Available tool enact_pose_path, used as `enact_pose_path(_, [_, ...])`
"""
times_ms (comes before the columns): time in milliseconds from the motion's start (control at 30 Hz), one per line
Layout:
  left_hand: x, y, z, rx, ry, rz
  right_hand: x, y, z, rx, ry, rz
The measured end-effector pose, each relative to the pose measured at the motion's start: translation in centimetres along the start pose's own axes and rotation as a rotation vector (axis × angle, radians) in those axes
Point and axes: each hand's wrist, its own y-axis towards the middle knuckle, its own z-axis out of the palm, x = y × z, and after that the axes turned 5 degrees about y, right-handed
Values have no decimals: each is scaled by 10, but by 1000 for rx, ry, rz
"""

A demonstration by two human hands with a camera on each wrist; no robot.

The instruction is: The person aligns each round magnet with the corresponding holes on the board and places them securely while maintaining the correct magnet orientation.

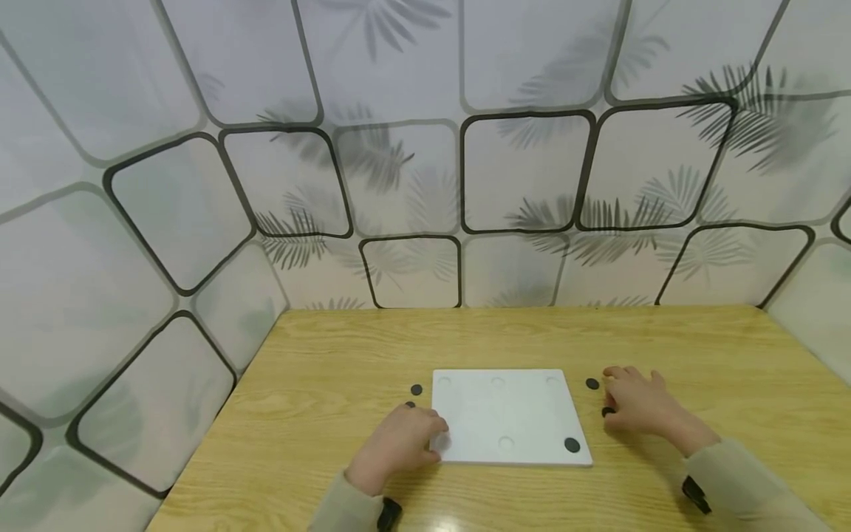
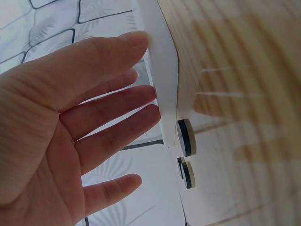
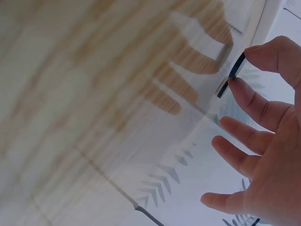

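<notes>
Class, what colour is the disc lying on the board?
Dark grey, nearly black; the disc shows best in the head view.

No text, label, brand, number or sign can be read in any of the three views

The board (image 1: 502, 410) looks smooth plastic, discs (image 1: 572, 445) matt, table (image 1: 266, 443) glossy wood
</notes>
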Motion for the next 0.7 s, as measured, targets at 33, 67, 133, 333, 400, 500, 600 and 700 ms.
enact_pose_path(33, [0, 0, 0, -2, -1, 1, 0, 0, 0, -1, -1, 0])
enact_pose_path(67, [0, 0, 0, -5, -1, 3, 1, 1, -1, -3, 1, 0])
enact_pose_path(133, [0, 0, 0, -7, 1, 5, 2, 1, -2, -6, -3, -1])
enact_pose_path(333, [1, 0, -1, -5, 3, 2, 6, 3, -5, 5, -10, -6])
enact_pose_path(400, [1, 0, -1, -4, 3, 0, 7, 3, -6, 13, -6, -6])
enact_pose_path(500, [0, 0, -1, -1, -3, -4, 8, 4, -6, 22, -4, -8])
enact_pose_path(600, [0, 0, -2, 3, -13, -10, 9, 5, -6, 25, -6, -10])
enact_pose_path(700, [0, 0, -1, 9, -15, -16, 9, 6, -6, 32, -11, -4])
